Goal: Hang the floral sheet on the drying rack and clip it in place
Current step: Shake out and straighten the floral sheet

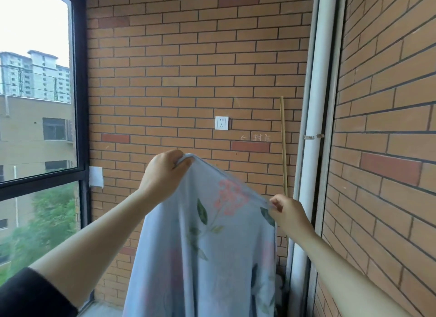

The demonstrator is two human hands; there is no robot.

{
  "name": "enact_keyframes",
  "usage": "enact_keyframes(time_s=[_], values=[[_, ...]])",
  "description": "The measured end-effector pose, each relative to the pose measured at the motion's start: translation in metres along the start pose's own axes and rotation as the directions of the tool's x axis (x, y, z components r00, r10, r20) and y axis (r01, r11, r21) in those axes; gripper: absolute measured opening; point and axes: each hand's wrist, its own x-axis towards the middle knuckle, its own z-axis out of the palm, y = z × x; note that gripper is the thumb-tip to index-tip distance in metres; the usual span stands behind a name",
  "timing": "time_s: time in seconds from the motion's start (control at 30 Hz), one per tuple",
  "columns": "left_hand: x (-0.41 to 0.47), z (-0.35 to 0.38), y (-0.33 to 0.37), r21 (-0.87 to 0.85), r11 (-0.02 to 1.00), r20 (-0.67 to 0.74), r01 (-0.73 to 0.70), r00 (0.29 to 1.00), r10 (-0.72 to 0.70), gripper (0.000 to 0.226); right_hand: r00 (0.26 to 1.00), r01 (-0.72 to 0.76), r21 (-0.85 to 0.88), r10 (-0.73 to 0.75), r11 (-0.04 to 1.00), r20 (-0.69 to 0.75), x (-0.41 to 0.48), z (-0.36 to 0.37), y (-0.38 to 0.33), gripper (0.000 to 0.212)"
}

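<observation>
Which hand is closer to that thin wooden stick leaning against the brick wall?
Right. In this view the right hand, pinching the floral sheet, lies just beside the wooden stick; the left hand grips the sheet higher up, well left of it.

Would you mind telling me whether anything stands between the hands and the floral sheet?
Nothing visible does: the left hand and right hand grip the floral sheet along its top edge. No drying rack is in view.
</observation>
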Motion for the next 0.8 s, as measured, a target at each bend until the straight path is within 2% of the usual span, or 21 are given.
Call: enact_keyframes(time_s=[0.1, 0.17, 0.23, 0.3, 0.37, 0.43, 0.53, 0.57, 0.63, 0.73, 0.8], values=[[-0.012, 0.012, -0.011, 0.01, 0.999, 0.008, 0.042, 0.999, -0.042, 0.045, 0.995, -0.101, 0.084, 0.099, 0.991, 0.021, -0.02, 0.027, 0.027, 0.027], [-0.022, 0.017, -0.025, 0.021, 0.995, 0.016, 0.101, 0.995, -0.101, 0.044, 0.991, -0.121, 0.199, 0.129, 0.973, -0.031, -0.031, 0.04, 0.022, 0.038], [-0.035, 0.022, -0.046, 0.086, 0.978, 0.085, 0.189, 0.977, -0.197, 0.045, 0.986, -0.098, 0.281, 0.132, 0.955, -0.105, -0.033, 0.041, 0.007, 0.043], [-0.054, 0.027, -0.07, 0.219, 0.934, 0.223, 0.283, 0.917, -0.331, 0.046, 0.987, -0.004, 0.258, 0.045, 0.966, -0.153, -0.029, 0.03, -0.01, 0.041], [-0.076, 0.034, -0.082, 0.301, 0.902, 0.318, 0.31, 0.859, -0.402, 0.045, 0.984, 0.14, 0.162, -0.12, 0.977, -0.128, -0.023, 0.017, -0.026, 0.04], [-0.092, 0.041, -0.077, 0.21, 0.924, 0.329, 0.318, 0.867, -0.374, 0.038, 0.973, 0.228, 0.111, -0.223, 0.967, -0.054, -0.019, 0.012, -0.037, 0.041], [-0.099, 0.047, -0.051, -0.061, 0.968, 0.322, 0.245, 0.922, -0.213, 0.013, 0.962, 0.266, 0.096, -0.27, 0.959, 0.031, -0.018, 0.024, -0.046, 0.043], [-0.1, 0.049, -0.042, -0.097, 0.975, 0.387, 0.202, 0.91, -0.15, 0.007, 0.958, 0.276, 0.103, -0.282, 0.956, 0.045, -0.021, 0.031, -0.048, 0.043], [-0.11, 0.057, -0.033, -0.115, 0.982, 0.518, 0.147, 0.853, -0.067, 0.009, 0.951, 0.293, 0.139, -0.304, 0.946, 0.063, -0.028, 0.043, -0.051, 0.042], [-0.127, 0.065, -0.036, -0.151, 0.963, 0.564, 0.224, 0.819, -0.102, 0.027, 0.939, 0.322, 0.154, -0.336, 0.934, 0.075, -0.033, 0.049, -0.053, 0.041], [-0.13, 0.065, -0.038, -0.261, 0.887, 0.525, 0.381, 0.827, -0.201, 0.032, 0.939, 0.322, 0.116, -0.332, 0.94, 0.086, -0.033, 0.046, -0.049, 0.038]])
